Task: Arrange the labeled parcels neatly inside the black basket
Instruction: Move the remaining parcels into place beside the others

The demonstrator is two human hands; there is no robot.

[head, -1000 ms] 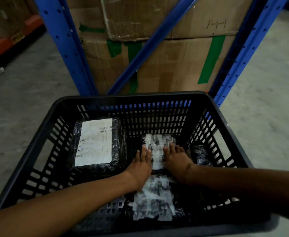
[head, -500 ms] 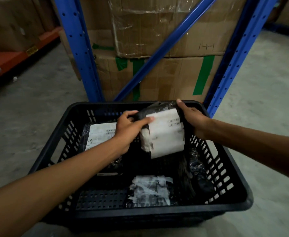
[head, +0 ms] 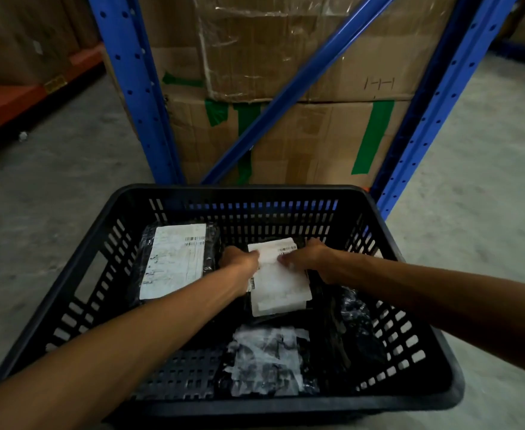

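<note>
Grey floor lies all around, and a blue rack stands behind the basket with big brown boxes inside it, some stuck with green tape.

Closest to the person sits the black basket, wide and full of holes. Inside the basket, by its left wall, a big parcel lies flat with its white label up. Near the basket's back wall, in the middle, lies a smaller parcel, label up too. At the basket's front, a third parcel shows a torn, patchy label. By the basket's right wall, some crinkly black wrap lies in a heap.

Both hands are on the smaller parcel. The left hand is curled over its left top corner. The right hand is bent over its right top corner, with fingertips pressing on the label.

Half a second ago both hands held this parcel up high, at the basket's back rim. Now it is down inside, low in the basket. The other two parcels have not moved.
</note>
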